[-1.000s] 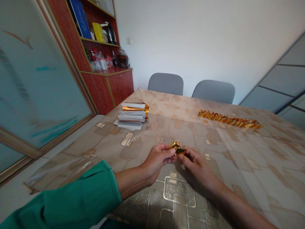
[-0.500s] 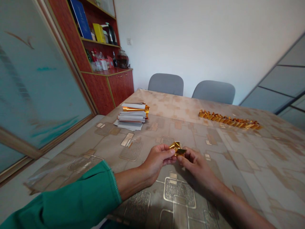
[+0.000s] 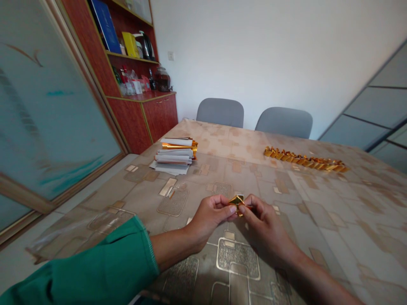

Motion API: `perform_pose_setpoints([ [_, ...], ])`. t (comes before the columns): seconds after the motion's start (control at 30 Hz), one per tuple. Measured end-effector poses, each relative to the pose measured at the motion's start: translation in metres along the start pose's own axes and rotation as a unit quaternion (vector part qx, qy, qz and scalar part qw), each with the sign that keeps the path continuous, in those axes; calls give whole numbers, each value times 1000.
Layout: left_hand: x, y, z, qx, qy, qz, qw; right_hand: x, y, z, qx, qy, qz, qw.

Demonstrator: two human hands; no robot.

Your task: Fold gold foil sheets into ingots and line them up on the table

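Note:
A small piece of folded gold foil paper (image 3: 237, 200) is held above the table, pinched from both sides. My left hand (image 3: 212, 214) grips its left part between thumb and fingers. On the right, my right hand (image 3: 261, 216) closes on the other part, its thumb pressed near the middle. The two thumbs almost meet, and the fingers cover much of the lower folds. Farther left lies a stack of gold and white paper sheets (image 3: 175, 156). A row of folded gold foil pieces (image 3: 305, 161) rests on the right side of the table.
A patterned tablecloth (image 3: 203, 178) under clear plastic covers the table. Two grey chairs (image 3: 220, 112) stand at its far edge. To the left are a red-brown cabinet (image 3: 143, 118) with shelves and a frosted glass door (image 3: 57, 106).
The gold foil paper has been turned and its shape has altered, with a pointed fold now upward. My right hand has moved in closer to my left thumb.

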State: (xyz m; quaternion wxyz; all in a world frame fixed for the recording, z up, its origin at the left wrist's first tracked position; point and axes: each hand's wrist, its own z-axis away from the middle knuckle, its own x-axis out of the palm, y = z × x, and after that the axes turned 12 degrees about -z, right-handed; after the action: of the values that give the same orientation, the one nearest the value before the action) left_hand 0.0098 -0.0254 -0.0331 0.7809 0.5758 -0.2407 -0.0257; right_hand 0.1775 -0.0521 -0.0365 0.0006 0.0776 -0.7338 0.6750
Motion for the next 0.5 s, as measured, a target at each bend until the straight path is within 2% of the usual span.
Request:
perform_pose_setpoints([
  [0.17, 0, 2, -1, 2, -7, -1, 1000, -1, 1, 0, -13, -9, 4, 1000],
  [0.27, 2, 2, -1, 4, -14, -5, 1000, 1, 1, 0, -32, 14, 25, 999],
  [0.4, 4, 1, 1, 7, 14, 5, 1000, 6, 3, 2, -58, 31, 57, 996],
  [0.5, 5, 2, 4, 4, 13, 8, 1000, 7, 6, 3, -63, 38, 49, 996],
])
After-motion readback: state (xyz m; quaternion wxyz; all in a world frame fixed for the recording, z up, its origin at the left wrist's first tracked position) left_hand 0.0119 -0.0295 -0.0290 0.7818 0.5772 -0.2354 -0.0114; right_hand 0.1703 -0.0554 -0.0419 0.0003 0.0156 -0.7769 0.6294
